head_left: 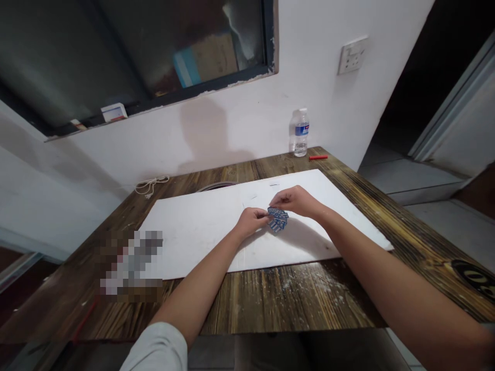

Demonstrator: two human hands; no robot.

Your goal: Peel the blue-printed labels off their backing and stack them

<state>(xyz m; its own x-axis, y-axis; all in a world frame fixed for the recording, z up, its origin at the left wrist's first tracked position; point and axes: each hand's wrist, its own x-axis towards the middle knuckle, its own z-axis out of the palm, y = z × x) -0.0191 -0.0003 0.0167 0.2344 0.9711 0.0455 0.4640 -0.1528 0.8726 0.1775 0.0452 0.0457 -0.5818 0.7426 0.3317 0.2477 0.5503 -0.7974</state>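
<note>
A small blue and grey patterned piece [277,220], fan-like in outline, is held up over a large white board [193,226]. My left hand [252,221] pinches its left edge between thumb and fingers. At its upper edge is my right hand [288,198], with the fingers bent together and the fingertips touching or very near the piece. Whether the right fingers grip it is too small to tell for certain. A few short dark marks or slivers show on the board beyond the hands.
The board lies on a dark wooden table [270,304]. A water bottle [301,134] and a red stick-like object [318,157] are at the back right. A pale cord [152,181] lies at the back left. A blurred patch covers something at the left.
</note>
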